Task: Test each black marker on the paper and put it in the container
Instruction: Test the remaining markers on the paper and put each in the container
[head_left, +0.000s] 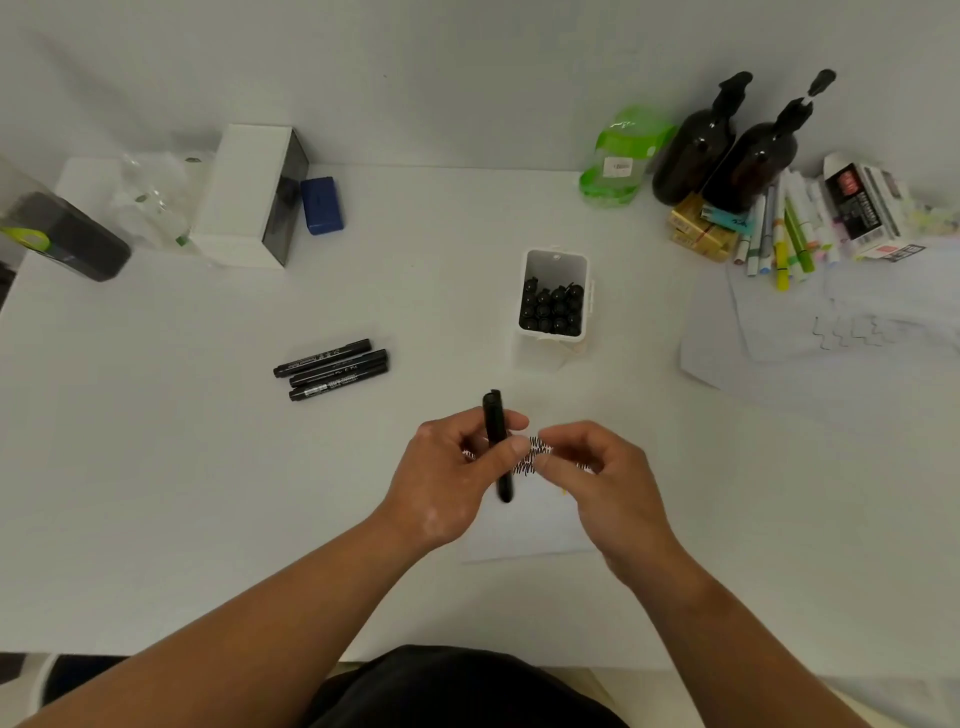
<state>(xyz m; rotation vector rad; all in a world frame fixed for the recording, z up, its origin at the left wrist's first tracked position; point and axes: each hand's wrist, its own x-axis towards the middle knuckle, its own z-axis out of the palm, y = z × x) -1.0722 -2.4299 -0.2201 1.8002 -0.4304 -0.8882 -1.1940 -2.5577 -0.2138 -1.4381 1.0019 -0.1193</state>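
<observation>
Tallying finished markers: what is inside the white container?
Black marker ends, packed upright, fill the near part of the white rectangular container; its far part looks empty. Their barrels and the floor are hidden.

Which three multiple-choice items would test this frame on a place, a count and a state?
1. Where does the white container stand relative to the loose markers?
A. Left of them. B. Touching them. C. To their right, beyond the hands.
2. How many markers lie loose on the table?
A. One. B. Three. C. Five.
3. Which hand grips a marker?
A. The left one. B. The right one. C. Neither.

1 C: the container sits right of the loose markers, farther back than the hands.
2 B: three black markers lie side by side.
3 A: the left hand grips a black marker over the scribbled paper.
</observation>
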